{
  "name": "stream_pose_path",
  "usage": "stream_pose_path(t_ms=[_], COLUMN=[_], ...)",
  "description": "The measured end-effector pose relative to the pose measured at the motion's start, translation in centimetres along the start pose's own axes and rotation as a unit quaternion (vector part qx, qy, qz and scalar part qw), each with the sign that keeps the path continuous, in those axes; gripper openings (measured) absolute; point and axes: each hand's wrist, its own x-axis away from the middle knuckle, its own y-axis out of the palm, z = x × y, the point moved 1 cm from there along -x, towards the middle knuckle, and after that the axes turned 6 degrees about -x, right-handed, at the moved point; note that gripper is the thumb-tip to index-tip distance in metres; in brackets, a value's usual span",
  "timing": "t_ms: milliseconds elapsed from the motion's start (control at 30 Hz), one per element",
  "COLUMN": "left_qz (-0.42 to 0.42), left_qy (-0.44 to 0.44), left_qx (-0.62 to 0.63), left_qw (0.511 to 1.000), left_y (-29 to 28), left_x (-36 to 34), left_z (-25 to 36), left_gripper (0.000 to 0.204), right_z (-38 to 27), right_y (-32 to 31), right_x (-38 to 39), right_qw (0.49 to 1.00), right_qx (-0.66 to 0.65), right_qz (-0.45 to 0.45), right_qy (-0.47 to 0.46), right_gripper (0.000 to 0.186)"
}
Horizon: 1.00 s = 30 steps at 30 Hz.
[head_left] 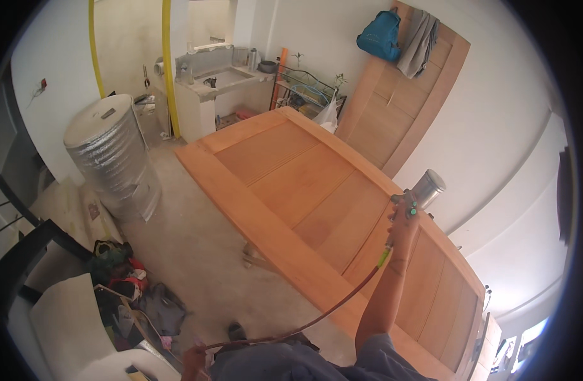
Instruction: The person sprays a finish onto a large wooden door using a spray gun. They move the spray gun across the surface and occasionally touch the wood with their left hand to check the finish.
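Head view: right hand [402,223] gripping spray gun [420,192].

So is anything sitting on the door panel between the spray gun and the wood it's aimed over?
Nothing visible does. The right hand holds the spray gun over the far edge of the flat wooden door, whose face shows bare. The red hose trails back toward the left hand, off the wood.

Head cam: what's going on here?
A person's right hand holds a spray gun with a metal cup over a large wooden door lying flat. A reddish hose runs from the gun down to the left hand at the lower edge. Another door leans against the wall; a silver insulation roll stands left.
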Motion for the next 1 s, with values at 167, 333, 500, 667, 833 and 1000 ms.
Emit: stream_pose_path(t_ms=[167,333,500,667,833,1000], left_qz=[-0.05,-0.039,-0.042,-0.079,-0.067,-0.047], left_qy=[0.005,0.01,-0.027,-0.03,0.035,0.082], left_qx=[-0.044,-0.015,0.021,-0.034,-0.083,-0.135], left_qw=[0.998,0.999,0.999,0.996,0.994,0.986], left_y=[-0.8,-1.2,0.0,-0.7,-3.3,-6.2], left_x=[-3.2,-5.7,-10.4,-15.9,-21.9,-27.2], left_z=[-1.7,-1.1,-2.2,-3.0,-0.5,1.1], left_gripper=[0.049,0.046,0.045,0.046,0.045,0.039], right_z=[-2.2,-2.5,-1.8,-0.3,-1.1,-0.7], right_y=[5.2,10.6,16.2,23.7,31.7,35.8], right_x=[2.1,1.1,-1.9,-4.9,-7.3,-9.1], right_qw=[0.999,0.999,0.999,0.999,0.996,0.997], right_qx=[0.02,0.024,0.01,-0.046,-0.087,-0.072], right_qz=[-0.022,-0.022,-0.019,-0.023,-0.033,-0.031], right_qy=[0.023,0.032,0.032,0.006,0.011,0.007], right_gripper=[0.049,0.049,0.048,0.048,0.049,0.051])
